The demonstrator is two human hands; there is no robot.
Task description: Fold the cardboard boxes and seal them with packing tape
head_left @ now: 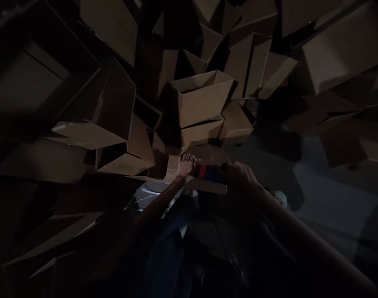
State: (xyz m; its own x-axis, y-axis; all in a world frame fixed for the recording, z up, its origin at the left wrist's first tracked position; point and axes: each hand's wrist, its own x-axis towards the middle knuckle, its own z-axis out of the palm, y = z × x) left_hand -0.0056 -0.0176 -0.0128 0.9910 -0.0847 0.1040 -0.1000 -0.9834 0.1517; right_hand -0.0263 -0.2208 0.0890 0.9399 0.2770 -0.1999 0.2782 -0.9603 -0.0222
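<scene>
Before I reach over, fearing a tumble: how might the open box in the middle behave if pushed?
The open box is probably light, being thin cardboard. Its walls may flex, the top being open. It could tip, seemingly perched on another box.

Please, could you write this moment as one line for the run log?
left hand: at cardboard box | right hand: at red-and-blue object, grip unclear | around: open boxes | light: dim

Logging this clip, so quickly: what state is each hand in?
Left hand: by the cardboard box; open or closed cannot be told.
Right hand: closed, holding a blue-and-red tool.
</scene>
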